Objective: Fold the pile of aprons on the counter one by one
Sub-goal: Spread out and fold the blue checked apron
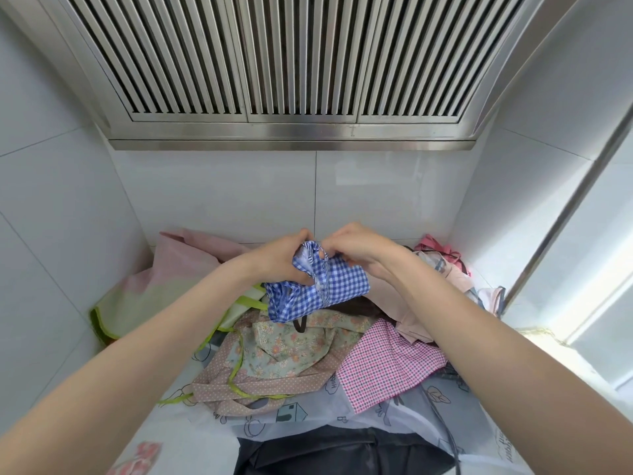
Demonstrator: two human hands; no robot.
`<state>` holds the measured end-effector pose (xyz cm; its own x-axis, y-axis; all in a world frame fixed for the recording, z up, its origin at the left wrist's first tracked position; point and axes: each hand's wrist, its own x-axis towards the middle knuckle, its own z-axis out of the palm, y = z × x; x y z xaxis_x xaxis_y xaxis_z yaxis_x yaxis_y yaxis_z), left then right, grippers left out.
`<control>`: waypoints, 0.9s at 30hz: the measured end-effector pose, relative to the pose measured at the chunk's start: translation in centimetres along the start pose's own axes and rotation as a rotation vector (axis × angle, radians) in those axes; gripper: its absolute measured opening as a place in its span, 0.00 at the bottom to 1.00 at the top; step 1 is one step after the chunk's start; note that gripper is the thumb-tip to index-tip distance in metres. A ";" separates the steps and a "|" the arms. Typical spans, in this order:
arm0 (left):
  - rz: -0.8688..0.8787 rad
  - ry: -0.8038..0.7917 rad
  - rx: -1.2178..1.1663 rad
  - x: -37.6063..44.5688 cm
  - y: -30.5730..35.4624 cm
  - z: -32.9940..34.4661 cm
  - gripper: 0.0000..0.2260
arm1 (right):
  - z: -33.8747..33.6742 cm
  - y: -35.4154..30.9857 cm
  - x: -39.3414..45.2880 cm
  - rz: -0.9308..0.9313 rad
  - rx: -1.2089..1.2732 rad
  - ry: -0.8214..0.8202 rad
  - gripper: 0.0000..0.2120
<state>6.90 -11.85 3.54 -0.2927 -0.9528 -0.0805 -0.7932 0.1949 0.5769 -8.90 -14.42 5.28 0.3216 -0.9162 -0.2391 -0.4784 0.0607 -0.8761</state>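
Nearest the camera, a dark apron (pixel 339 450) is lying at the counter's front edge, partly under a translucent printed apron (pixel 394 411). Above the middle of the pile, both hands are holding a blue gingham apron (pixel 318 291) clear of the heap as a compact bundle. The left hand (pixel 277 257) is curling its fingers round the bundle's left end, and the right hand (pixel 352 245) is pinching the striped strap or edge at its top; the fingertips are touching or nearly so.

The cloth looks thin, light and limp, so it will probably sag wherever it is not held; corners and hems seem the surest places to grip, and loose ties may snag on neighbours.

Beneath are lying a floral apron (pixel 287 344) and a pink gingham apron (pixel 387 365); a pink-and-green apron (pixel 154 286) is filling the back left corner, and pale pink aprons (pixel 442 269) are heaped at the back right. Walls are closing in on three sides. Bare counter (pixel 178 419) is showing only at the front left, likely the best room for laying a fold.
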 end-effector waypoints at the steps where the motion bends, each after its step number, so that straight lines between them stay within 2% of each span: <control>1: 0.015 -0.007 0.076 0.2 0.2 0.1 0.21 | -0.1 0.1 -0.1 0.030 0.044 -0.026 0.14; 4: 0.078 -0.036 0.205 0.8 1.0 0.8 0.26 | -0.9 0.6 -0.1 0.116 0.179 0.015 0.11; 8: 0.177 -0.034 0.274 2.0 3.8 1.2 0.26 | -3.2 0.7 -0.5 0.208 0.200 0.151 0.12; 12: 0.227 0.149 0.070 3.4 6.5 0.7 0.29 | -7.4 0.1 -2.1 0.196 0.236 0.273 0.08; 14: 0.280 0.171 0.048 4.2 8.1 0.8 0.27 | -9.5 0.0 -3.4 0.158 0.196 0.315 0.08; 18: 0.468 0.076 0.101 6.1 11.7 2.1 0.17 | -12.4 0.5 -5.2 0.112 0.169 0.387 0.10; 21: 0.608 -0.006 0.155 7.6 15.2 3.0 0.13 | -15.2 1.2 -6.9 0.173 0.344 0.442 0.12; 24: 0.626 -0.048 0.079 9.1 18.2 3.6 0.11 | -18.4 2.5 -8.9 0.155 0.594 0.506 0.13; 27: 0.606 -0.078 -0.035 10.4 21.6 4.8 0.13 | -21.9 3.4 -10.7 0.095 0.535 0.545 0.10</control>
<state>-15.79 -16.43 11.27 -0.7259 -0.6546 0.2113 -0.4559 0.6878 0.5649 -31.90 -13.05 14.04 -0.2152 -0.9549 -0.2046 0.0214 0.2049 -0.9786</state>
